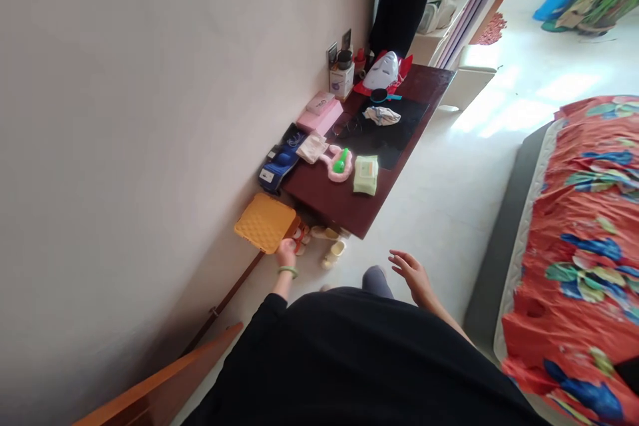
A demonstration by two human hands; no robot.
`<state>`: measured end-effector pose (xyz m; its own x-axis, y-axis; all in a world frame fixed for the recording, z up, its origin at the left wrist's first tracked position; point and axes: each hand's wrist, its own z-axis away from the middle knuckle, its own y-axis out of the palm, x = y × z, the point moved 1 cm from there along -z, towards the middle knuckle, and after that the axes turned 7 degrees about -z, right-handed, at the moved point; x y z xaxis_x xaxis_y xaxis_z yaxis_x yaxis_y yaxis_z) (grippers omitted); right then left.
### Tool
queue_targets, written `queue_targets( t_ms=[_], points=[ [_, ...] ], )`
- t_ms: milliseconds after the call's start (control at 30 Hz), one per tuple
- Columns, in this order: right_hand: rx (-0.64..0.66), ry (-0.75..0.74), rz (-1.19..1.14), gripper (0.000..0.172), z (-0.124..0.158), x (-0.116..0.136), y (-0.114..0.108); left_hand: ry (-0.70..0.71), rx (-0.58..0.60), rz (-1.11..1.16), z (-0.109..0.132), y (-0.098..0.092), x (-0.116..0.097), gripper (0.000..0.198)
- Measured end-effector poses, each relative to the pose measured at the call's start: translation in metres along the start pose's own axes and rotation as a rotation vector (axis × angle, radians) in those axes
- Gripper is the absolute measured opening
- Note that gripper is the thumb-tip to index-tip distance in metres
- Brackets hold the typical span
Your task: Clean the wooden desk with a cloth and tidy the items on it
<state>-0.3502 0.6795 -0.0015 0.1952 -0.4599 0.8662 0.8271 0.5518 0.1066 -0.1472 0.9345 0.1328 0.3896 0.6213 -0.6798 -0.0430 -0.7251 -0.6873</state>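
My left hand [286, 253], with a pale green bangle at the wrist, is at the near corner of an orange lid [264, 221] with a quilted pattern. Its fingers look closed on the lid's edge, though they are small and partly hidden. Beneath the lid, a box and reddish items show only in part. My right hand [410, 273] hovers over the floor with its fingers apart, holding nothing. Just right of my left hand, cream-coloured shoes [333, 254] sit on the floor by the table's end.
A dark red table [344, 203] runs along the wall, bearing a green wipes pack [366, 175], a pink headband [339, 176], a green item, a pink box [319, 116], a cloth and a white mask [383, 72]. A bed [579, 233] stands right, a wooden door edge [164, 373] lower left.
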Motion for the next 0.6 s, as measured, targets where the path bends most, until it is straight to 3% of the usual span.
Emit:
queue_targets(
  t_ms=[67, 133, 200, 267, 333, 433, 500, 600],
  points=[
    [-0.012, 0.013, 0.012, 0.067, -0.031, 0.008, -0.021, -0.028, 0.125, -0.008, -0.057, 0.102, 0.001, 0.013],
    [-0.016, 0.02, 0.042, 0.068, -0.068, 0.015, -0.048, -0.013, 0.212, -0.012, -0.099, 0.185, -0.014, 0.027],
    [0.001, 0.012, 0.099, 0.063, -0.108, 0.024, -0.079, 0.048, 0.27, -0.064, -0.126, 0.249, -0.04, 0.058],
    [0.036, 0.004, 0.166, 0.055, -0.149, 0.04, -0.113, 0.054, 0.291, -0.145, -0.142, 0.298, -0.067, 0.087],
    [0.072, 0.003, 0.222, 0.049, -0.19, 0.064, -0.146, -0.029, 0.282, -0.216, -0.15, 0.335, -0.088, 0.108],
    [0.123, 0.006, 0.278, 0.048, -0.257, 0.116, -0.185, -0.202, 0.24, -0.319, -0.156, 0.371, -0.108, 0.117],
    [0.155, -0.016, 0.311, 0.052, -0.304, 0.155, -0.195, -0.276, 0.207, -0.396, -0.158, 0.383, -0.116, 0.115],
    [0.202, -0.091, 0.349, 0.059, -0.372, 0.209, -0.183, -0.339, 0.192, -0.481, -0.162, 0.387, -0.122, 0.113]
  ],
)
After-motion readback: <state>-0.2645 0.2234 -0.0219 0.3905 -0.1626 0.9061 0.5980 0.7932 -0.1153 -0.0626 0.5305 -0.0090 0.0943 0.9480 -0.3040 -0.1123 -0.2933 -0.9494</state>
